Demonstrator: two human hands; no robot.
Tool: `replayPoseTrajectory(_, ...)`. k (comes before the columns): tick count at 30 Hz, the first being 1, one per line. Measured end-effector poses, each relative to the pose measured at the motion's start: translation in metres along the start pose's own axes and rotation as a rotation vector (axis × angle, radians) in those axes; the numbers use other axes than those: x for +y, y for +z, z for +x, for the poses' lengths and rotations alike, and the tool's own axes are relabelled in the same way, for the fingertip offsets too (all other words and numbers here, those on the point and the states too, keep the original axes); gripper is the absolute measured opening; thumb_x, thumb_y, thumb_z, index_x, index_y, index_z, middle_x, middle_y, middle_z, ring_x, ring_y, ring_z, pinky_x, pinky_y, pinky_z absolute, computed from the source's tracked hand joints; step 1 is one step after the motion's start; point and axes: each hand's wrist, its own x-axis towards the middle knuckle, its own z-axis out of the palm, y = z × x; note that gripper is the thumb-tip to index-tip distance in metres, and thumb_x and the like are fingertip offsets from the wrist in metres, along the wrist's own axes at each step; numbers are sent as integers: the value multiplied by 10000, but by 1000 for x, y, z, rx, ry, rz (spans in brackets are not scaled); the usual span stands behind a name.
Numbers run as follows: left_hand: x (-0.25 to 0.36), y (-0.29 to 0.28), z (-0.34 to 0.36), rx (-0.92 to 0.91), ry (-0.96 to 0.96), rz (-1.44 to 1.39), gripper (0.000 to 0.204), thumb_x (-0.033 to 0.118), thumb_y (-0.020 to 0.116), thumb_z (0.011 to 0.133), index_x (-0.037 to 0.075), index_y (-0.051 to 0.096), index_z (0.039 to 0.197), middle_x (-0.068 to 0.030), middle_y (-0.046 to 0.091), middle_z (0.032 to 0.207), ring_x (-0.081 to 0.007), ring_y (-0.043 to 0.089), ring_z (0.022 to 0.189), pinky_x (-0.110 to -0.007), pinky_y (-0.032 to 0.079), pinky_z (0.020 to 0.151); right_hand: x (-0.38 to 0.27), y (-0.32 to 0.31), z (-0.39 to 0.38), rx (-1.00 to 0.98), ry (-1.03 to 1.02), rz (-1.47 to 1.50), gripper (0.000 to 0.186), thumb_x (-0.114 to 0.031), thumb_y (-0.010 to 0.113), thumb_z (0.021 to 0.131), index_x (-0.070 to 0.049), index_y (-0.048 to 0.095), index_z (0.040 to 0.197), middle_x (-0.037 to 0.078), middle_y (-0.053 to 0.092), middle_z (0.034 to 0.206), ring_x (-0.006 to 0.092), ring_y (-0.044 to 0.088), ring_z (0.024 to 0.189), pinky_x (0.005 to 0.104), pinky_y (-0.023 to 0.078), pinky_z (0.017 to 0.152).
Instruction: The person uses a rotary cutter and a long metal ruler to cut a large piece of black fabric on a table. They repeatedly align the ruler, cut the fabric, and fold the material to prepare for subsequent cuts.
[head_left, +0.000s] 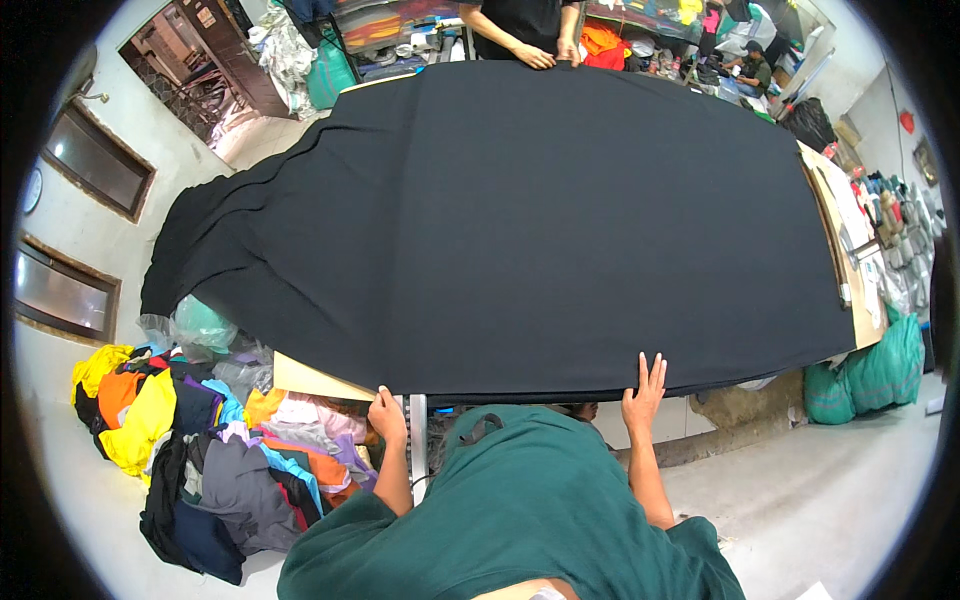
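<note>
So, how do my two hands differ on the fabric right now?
The left hand is curled and appears to pinch the near edge of the black cloth; the right hand is open, fingers extended over the cloth.
The left hand is beside the exposed pale tabletop; the right hand has only cloth ahead of it.
Both are bare and at the cloth's near edge.

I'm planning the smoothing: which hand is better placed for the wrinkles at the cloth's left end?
Probably the left hand: it's closer to those wrinkles; the right hand is farther right along the black cloth.
</note>
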Motion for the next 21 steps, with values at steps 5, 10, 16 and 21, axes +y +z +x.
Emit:
replayPoseTrajectory(5,0,-8,5,-2,-51,78,576,419,504,1098,-67,711,870,-292,710,828,-484,676,783,-550,496,745,-4,6,-6,1,1,-2,898,10,579,836,-255,387,1672,105,202,1792,343,136,1663,647,248,1248)
replayPoseTrajectory(10,2,2,7,-12,-16,13,563,429,520,1096,-65,726,921,-287,722,841,-458,667,765,-535,494,745,-1,4,-3,92,-38,49,928,-3,605,752,-243,455,1636,138,254,1767,370,188,1646,649,286,1229)
replayPoseTrajectory(16,-5,-1,3,-141,-119,18,660,557,494,1085,-40,773,1050,-249,775,948,-408,697,866,-525,519,854,18,-5,5,72,-77,80,900,-80,666,747,-259,481,1610,164,285,1744,376,220,1634,644,353,1213)
replayPoseTrajectory(21,14,13,4,-135,0,-11,698,556,443,1109,-61,739,1246,-284,747,1210,-462,683,1107,-488,501,998,46,-10,27,68,12,90,969,1,609,747,-318,423,1643,111,215,1773,356,162,1650,719,334,1207)
